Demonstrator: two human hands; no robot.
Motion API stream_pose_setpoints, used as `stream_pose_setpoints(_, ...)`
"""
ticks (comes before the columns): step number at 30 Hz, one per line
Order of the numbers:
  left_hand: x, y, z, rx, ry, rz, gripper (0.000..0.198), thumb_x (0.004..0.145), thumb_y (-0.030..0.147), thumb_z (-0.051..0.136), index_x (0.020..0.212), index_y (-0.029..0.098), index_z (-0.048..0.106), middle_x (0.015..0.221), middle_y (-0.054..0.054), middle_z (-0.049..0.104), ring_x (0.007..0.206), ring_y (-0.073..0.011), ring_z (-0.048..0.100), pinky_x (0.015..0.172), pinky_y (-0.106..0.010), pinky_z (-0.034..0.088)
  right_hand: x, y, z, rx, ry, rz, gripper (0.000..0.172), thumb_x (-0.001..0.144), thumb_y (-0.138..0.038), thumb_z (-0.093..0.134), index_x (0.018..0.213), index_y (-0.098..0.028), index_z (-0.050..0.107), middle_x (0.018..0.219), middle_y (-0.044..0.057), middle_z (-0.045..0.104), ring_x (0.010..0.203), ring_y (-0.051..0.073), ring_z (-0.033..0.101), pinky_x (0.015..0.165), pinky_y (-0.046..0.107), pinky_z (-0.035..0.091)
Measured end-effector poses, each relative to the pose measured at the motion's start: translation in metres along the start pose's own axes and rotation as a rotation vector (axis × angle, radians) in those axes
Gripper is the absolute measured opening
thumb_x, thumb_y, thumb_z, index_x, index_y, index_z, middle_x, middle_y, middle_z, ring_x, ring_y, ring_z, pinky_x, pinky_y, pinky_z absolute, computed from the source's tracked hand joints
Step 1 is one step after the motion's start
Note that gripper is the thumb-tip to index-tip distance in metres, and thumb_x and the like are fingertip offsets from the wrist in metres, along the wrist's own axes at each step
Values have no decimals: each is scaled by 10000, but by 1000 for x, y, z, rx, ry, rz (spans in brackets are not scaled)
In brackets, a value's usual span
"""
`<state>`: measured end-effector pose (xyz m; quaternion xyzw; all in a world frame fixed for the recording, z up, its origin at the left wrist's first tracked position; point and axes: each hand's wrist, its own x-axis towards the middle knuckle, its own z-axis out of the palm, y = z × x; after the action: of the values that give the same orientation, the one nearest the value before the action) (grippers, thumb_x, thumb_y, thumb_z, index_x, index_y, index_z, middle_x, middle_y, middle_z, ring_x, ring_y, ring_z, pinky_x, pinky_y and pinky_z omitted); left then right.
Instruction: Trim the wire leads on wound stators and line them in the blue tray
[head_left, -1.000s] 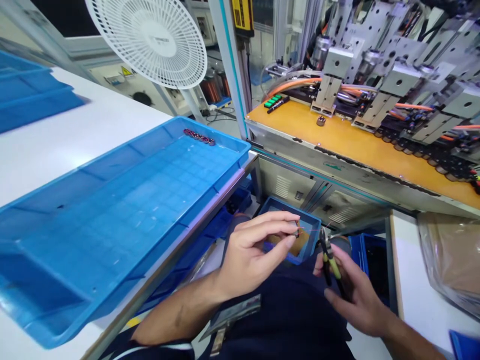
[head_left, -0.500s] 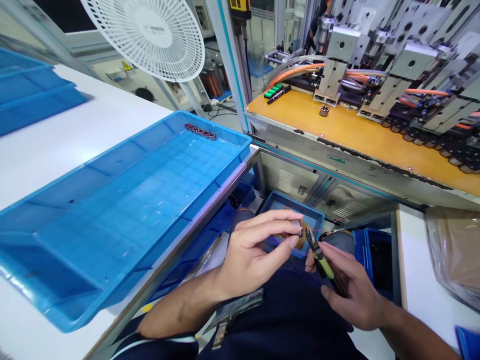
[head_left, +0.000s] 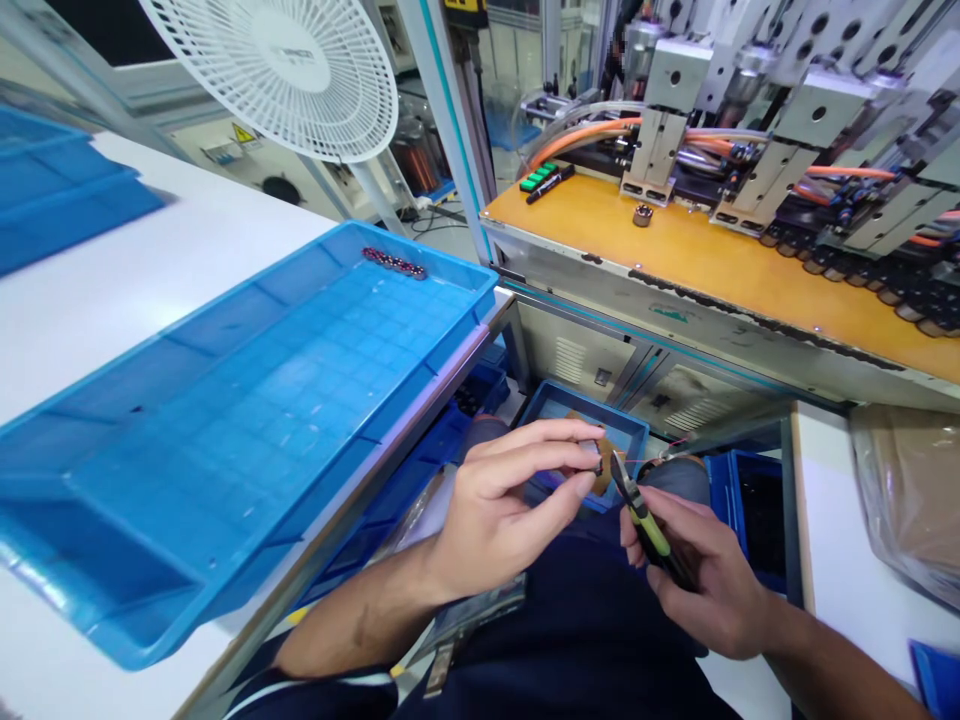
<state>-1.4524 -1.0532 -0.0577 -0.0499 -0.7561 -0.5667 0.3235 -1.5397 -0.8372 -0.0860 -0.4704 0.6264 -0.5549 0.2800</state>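
Note:
My left hand (head_left: 517, 495) pinches a small dark cylindrical part (head_left: 592, 457) between thumb and fingertips, over my lap. To its right, my right hand (head_left: 701, 560) is wrapped round pliers (head_left: 649, 525) with green and black handles. The jaws point up and left, a small distance from the part. A thin reddish wire runs rightward near the jaws; where it ends is hard to make out. On the left, a long blue tray (head_left: 262, 390) holds a short row of small red and dark parts (head_left: 394, 263) at its far end.
A white fan (head_left: 289, 70) stands behind the tray. The machine's orange bench (head_left: 585, 225) carries a single small part (head_left: 643, 215), a marker and a row of dark parts. A blue bin (head_left: 547, 393) sits low between my knees. Plastic-wrapped cardboard (head_left: 911, 490) lies at right.
The pliers' jaws have drawn slightly away from the part, and more of the part shows in my left hand. The whole view has shifted a little.

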Motion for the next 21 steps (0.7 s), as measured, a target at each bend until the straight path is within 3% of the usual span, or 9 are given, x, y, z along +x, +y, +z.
stream_pose_setpoints(9,-3,1,1,-3,-9,2,294,794,-31,689,1019,153,733,1109,-122,740,988,-180,718,926,-293,568,1,-1,2,-6,14,2,707,822,4,515,1457,-296,444,876,18,565,762,123,539,677,245,500)
stream_pose_setpoints(13,-3,-3,2,-14,-22,-15,295,805,-28,685,1022,165,733,1116,-114,737,987,-183,720,937,-306,569,0,-5,2,51,39,96,707,820,8,507,1439,-330,460,871,2,565,720,104,521,647,223,482)
stream_pose_setpoints(16,-3,-6,1,-39,-50,-8,268,822,-1,687,1027,170,720,1118,-118,727,987,-197,719,934,-335,579,0,-8,-1,184,17,179,584,845,-8,521,1341,-313,551,827,-17,554,672,80,507,630,203,467)
stream_pose_setpoints(18,-3,-8,0,-31,-74,40,236,831,15,690,1014,163,703,1136,-128,699,1002,-210,712,905,-339,595,-2,-8,-3,285,13,212,529,871,-36,547,1321,-315,561,856,-12,562,701,78,522,661,202,480)
stream_pose_setpoints(21,-3,-12,-4,-10,-62,176,300,794,-32,704,1017,159,638,1199,-123,607,991,-199,708,851,-316,625,-6,-7,-7,366,16,233,622,888,-29,544,1400,-375,477,1000,8,583,797,83,563,765,224,511)
